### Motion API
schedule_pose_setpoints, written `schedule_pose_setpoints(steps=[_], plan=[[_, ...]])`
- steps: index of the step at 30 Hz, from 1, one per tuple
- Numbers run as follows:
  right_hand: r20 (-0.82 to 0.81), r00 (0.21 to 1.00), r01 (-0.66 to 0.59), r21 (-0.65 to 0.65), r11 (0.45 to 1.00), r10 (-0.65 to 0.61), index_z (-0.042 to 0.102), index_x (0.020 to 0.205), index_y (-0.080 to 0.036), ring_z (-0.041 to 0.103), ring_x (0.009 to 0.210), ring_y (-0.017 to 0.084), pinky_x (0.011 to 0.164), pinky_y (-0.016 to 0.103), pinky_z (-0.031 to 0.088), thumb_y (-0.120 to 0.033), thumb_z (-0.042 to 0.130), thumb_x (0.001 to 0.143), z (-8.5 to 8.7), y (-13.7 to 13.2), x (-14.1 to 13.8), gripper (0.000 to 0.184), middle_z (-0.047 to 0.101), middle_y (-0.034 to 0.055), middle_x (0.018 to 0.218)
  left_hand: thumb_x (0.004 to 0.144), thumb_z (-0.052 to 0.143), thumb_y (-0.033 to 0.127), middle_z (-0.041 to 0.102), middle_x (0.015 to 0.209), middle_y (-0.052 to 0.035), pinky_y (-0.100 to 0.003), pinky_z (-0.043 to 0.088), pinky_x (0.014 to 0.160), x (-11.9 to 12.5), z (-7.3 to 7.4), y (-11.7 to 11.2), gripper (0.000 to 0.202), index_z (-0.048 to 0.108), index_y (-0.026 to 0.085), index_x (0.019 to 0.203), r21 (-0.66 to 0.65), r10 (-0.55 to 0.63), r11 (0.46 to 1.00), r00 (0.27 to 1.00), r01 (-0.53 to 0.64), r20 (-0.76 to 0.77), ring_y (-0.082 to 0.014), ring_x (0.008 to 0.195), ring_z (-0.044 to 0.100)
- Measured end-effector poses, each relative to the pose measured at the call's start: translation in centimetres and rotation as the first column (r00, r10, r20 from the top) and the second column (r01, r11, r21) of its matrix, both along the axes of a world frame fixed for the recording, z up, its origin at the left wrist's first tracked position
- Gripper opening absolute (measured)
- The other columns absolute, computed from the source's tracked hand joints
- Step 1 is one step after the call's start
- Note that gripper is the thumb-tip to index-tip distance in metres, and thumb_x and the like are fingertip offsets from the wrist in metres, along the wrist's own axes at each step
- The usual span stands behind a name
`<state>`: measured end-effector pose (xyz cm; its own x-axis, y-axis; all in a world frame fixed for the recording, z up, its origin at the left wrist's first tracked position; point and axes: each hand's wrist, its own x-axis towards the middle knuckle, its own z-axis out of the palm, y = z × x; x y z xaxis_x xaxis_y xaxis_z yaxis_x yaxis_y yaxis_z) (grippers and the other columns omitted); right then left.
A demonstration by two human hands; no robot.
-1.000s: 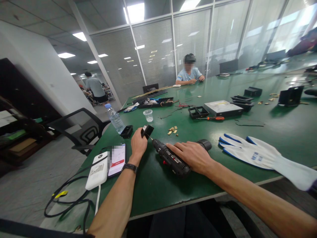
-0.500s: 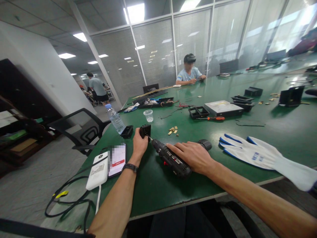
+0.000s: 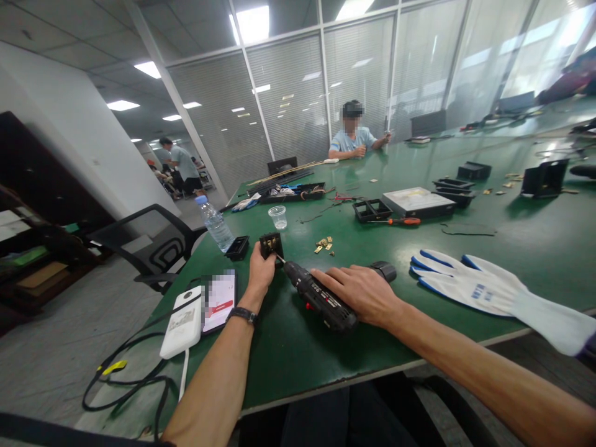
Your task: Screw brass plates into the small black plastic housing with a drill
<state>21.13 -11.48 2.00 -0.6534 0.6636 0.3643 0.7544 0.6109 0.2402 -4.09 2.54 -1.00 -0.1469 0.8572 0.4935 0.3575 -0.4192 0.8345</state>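
My left hand (image 3: pixel 261 271) is closed on a small black plastic box (image 3: pixel 270 244) with brass-coloured pieces inside it. My right hand (image 3: pixel 361 290) wraps round the handle of a black cordless drill (image 3: pixel 316 295), which lies over on its side. The drill's thin bit points left and reaches the lower edge of the box; whether it touches a screw I cannot tell. Right of the box, a small pile of brass pieces (image 3: pixel 323 244) lies on the green table (image 3: pixel 395 341). Another black plastic box (image 3: pixel 238 248) rests just left of my left hand.
A water bottle (image 3: pixel 215 223) and a clear cup (image 3: pixel 278 217) stand beyond my left hand. A phone (image 3: pixel 221 304) and white power bank (image 3: pixel 183 323) lie left. A white-blue glove (image 3: pixel 475 288) and screwdriver (image 3: pixel 404 221) are right. A person (image 3: pixel 354 139) sits across the table.
The box in my left hand has tipped, so its inside with brass-coloured pieces now shows. The drill stays almost in place. Across the table, the person's hand has risen.
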Motion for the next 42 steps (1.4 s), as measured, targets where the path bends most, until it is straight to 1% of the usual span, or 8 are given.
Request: schedule_pose_setpoints(steps=[4,8,14,19,24,29,36,42], plan=[[-0.005,1.0,0.005,0.005,1.0,-0.005,0.027,0.148,-0.02,0.062,0.087,0.021,0.071,0.035,0.039,-0.024,0.056,0.089,-0.02,0.04,0.03,0.065,0.062,0.0052,0.107,0.075,0.061,0.014,0.069,0.1,-0.0058,-0.031,0.049,0.083,-0.09,-0.31,0.3,0.033,0.063,0.016,0.108,-0.027,-0.01,1.0,1.0,0.011,0.029,-0.0196,0.09,0.063],[-0.007,1.0,0.007,0.012,1.0,-0.007,0.027,0.148,-0.021,0.062,0.086,0.021,0.071,0.035,0.038,-0.024,0.056,0.09,-0.06,0.08,0.02,0.065,0.062,0.0047,0.106,0.075,0.061,0.013,0.069,0.099,-0.0065,-0.031,0.05,0.084,-0.17,-0.53,0.51,0.032,0.064,0.015,0.107,-0.026,-0.01,1.0,0.999,0.011,0.034,-0.0198,0.09,0.064],[-0.003,1.0,0.009,0.005,1.0,-0.009,0.027,0.148,-0.02,0.062,0.085,0.022,0.07,0.036,0.039,-0.024,0.055,0.09,0.01,-0.09,-0.02,0.064,0.061,0.0042,0.106,0.074,0.061,0.011,0.069,0.091,-0.0067,-0.032,0.051,0.082,-0.26,-0.58,0.49,0.027,0.067,0.013,0.1,-0.032,0.027,0.999,1.0,-0.027,-0.014,-0.0207,0.085,0.064],[0.006,1.0,0.016,-0.006,1.0,-0.016,0.027,0.147,-0.021,0.062,0.086,0.022,0.07,0.036,0.04,-0.023,0.054,0.09,0.01,-0.04,-0.07,0.064,0.061,0.0045,0.106,0.075,0.06,0.01,0.07,0.094,-0.0067,-0.034,0.05,0.086,-0.54,-0.62,0.66,0.028,0.067,0.015,0.101,0.007,0.047,0.999,0.994,-0.047,-0.097,-0.0208,0.086,0.065],[0.023,0.999,0.027,-0.024,0.999,-0.027,0.027,0.148,-0.02,0.063,0.087,0.022,0.07,0.035,0.041,-0.023,0.055,0.089,0.21,-0.07,-0.16,0.065,0.062,0.0056,0.105,0.076,0.058,0.009,0.069,0.093,-0.0065,-0.033,0.049,0.087,-0.54,-0.32,0.43,0.026,0.065,0.015,0.099,0.02,0.061,0.998,0.985,-0.059,-0.163,-0.0211,0.087,0.064],[0.025,0.999,0.026,-0.039,0.999,-0.025,0.027,0.148,-0.02,0.063,0.086,0.022,0.07,0.035,0.042,-0.021,0.055,0.09,0.53,-0.27,-0.15,0.065,0.063,0.0056,0.105,0.078,0.056,0.008,0.069,0.096,-0.0087,-0.033,0.049,0.085,-0.28,0.1,0.06,0.025,0.064,0.015,0.101,0.024,0.085,0.996,0.973,-0.082,-0.216,-0.0222,0.089,0.065],[0.024,0.999,0.031,-0.049,0.998,-0.03,0.026,0.149,-0.02,0.063,0.088,0.022,0.072,0.035,0.042,-0.021,0.053,0.092,0.48,-0.23,-0.13,0.064,0.063,0.0066,0.107,0.079,0.057,0.009,0.069,0.093,-0.0081,-0.034,0.048,0.086,-0.17,0.11,0.16,0.025,0.065,0.015,0.102,0.005,0.106,0.994,0.968,-0.108,-0.227,-0.0219,0.087,0.064],[0.027,0.999,0.028,-0.06,0.998,-0.027,0.025,0.15,-0.02,0.063,0.089,0.022,0.073,0.034,0.042,-0.022,0.054,0.091,0.45,-0.12,-0.11,0.065,0.063,0.0077,0.108,0.08,0.055,0.011,0.068,0.091,-0.008,-0.033,0.047,0.081,-0.26,-0.09,0.31,0.02,0.063,0.015,0.099,0.001,0.108,0.994,0.958,-0.112,-0.267,-0.0221,0.084,0.063]])
